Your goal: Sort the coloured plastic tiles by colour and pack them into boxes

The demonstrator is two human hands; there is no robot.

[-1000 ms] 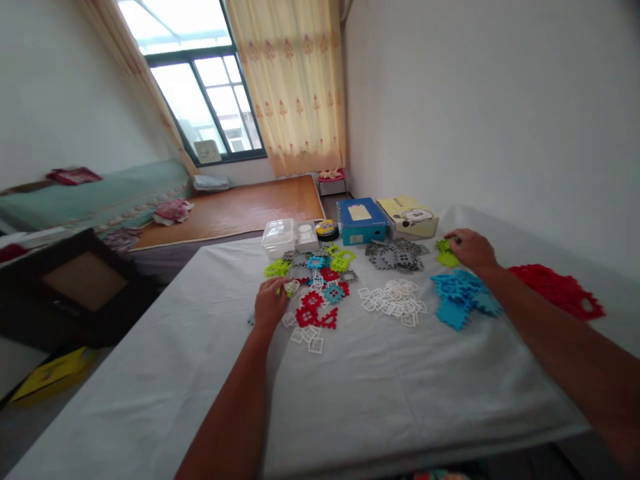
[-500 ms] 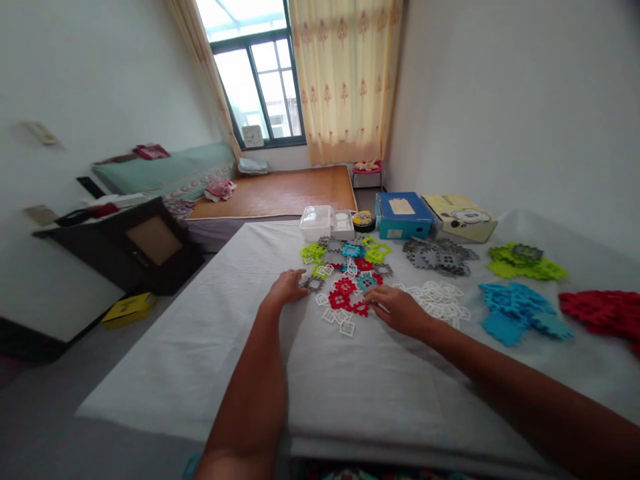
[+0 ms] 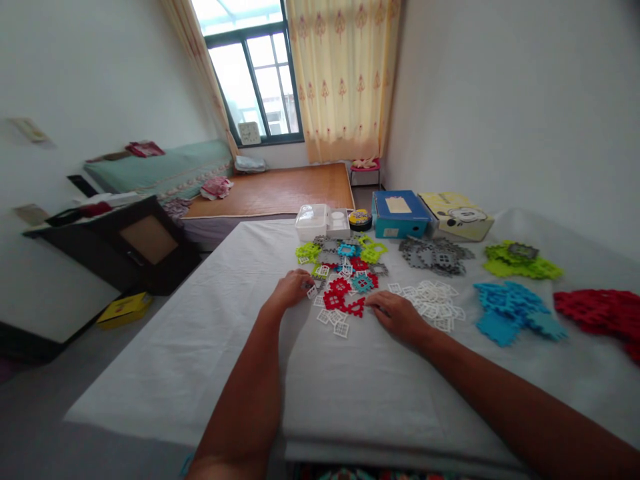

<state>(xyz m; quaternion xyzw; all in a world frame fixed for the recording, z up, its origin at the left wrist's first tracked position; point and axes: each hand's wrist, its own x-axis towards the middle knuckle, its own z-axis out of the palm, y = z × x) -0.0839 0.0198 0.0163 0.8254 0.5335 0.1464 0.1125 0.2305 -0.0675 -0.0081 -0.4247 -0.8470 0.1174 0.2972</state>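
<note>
A mixed heap of small plastic lattice tiles (image 3: 345, 267) in red, green, blue, grey and white lies on the white-covered table (image 3: 360, 393). My left hand (image 3: 289, 291) rests at the heap's left edge, its fingers curled and pinching a small white tile (image 3: 311, 292). My right hand (image 3: 397, 315) lies flat on the cloth with fingers stretched out. Its fingertips touch a red tile (image 3: 356, 307) at the heap's near side, and it holds nothing.
Sorted piles lie to the right: white (image 3: 433, 301), grey (image 3: 436, 255), green (image 3: 520, 261), blue (image 3: 510, 312), red (image 3: 600, 311). A clear plastic box (image 3: 313, 221), round tin (image 3: 360, 219), blue box (image 3: 400, 213) and yellow box (image 3: 457, 215) line the far edge. A dark cabinet (image 3: 140, 243) stands on the left.
My right hand came from the green pile at the far right to the mixed heap. My left hand shifted slightly along the heap's edge. The view turned left.
</note>
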